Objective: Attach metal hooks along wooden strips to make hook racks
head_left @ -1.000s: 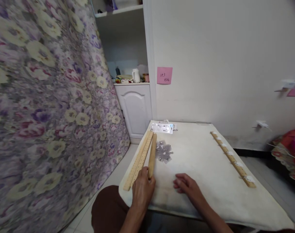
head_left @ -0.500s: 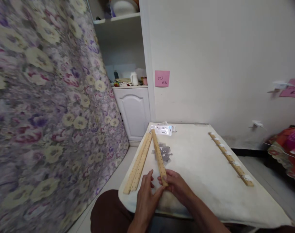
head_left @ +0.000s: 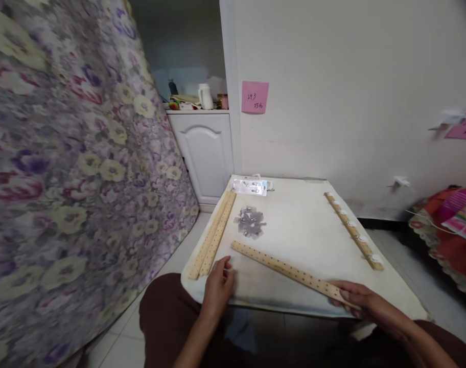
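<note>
A long wooden strip with rows of small holes (head_left: 282,268) lies slanted across the near part of a white table (head_left: 305,230). My right hand (head_left: 361,301) is closed on its right end at the table's near edge. My left hand (head_left: 218,282) rests on the table near the strip's left end, fingers loosely curled, holding nothing. Two more perforated wooden strips (head_left: 213,233) lie side by side along the table's left edge. A small pile of grey metal pieces (head_left: 250,223) lies in the middle.
A clear packet of small parts (head_left: 250,186) lies at the table's far edge. Another wooden strip with white pieces on it (head_left: 353,230) lies at the right. A flowered fabric surface (head_left: 75,168) rises at the left. A white cabinet (head_left: 204,153) stands behind, a pink note (head_left: 255,97) on the wall.
The strip first lay beside the other two under my left hand. Both hands turned it, and my right hand swung it round to lie across the table's near part.
</note>
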Action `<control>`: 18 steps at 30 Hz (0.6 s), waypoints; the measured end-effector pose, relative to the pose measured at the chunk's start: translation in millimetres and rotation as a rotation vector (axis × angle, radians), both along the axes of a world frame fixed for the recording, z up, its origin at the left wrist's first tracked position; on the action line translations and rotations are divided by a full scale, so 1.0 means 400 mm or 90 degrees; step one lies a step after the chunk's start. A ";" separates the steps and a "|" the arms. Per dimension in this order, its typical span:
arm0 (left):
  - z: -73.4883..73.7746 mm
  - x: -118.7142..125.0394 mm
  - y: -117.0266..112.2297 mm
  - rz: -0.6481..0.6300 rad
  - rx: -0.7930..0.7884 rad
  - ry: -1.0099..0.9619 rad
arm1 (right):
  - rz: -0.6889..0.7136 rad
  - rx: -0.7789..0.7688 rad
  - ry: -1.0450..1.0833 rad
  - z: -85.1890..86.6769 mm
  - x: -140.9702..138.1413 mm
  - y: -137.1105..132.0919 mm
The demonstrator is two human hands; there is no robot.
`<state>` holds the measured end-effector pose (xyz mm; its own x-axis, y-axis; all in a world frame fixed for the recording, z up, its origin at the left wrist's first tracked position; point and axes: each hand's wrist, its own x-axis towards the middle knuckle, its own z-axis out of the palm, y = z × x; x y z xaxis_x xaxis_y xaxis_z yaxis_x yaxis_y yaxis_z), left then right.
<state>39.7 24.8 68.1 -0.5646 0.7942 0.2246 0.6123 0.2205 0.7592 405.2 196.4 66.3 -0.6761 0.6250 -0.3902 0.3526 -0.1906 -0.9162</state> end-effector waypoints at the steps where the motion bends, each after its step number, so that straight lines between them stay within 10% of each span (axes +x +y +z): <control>1: -0.003 -0.007 0.001 0.006 -0.008 0.034 | 0.003 0.057 -0.016 -0.003 0.006 0.010; 8: -0.009 -0.034 0.076 -0.027 -0.053 0.228 | -0.059 0.477 -0.095 -0.070 -0.001 0.063; 18: -0.059 -0.063 0.178 -0.032 -0.029 0.251 | -0.052 0.587 -0.132 -0.121 0.000 0.092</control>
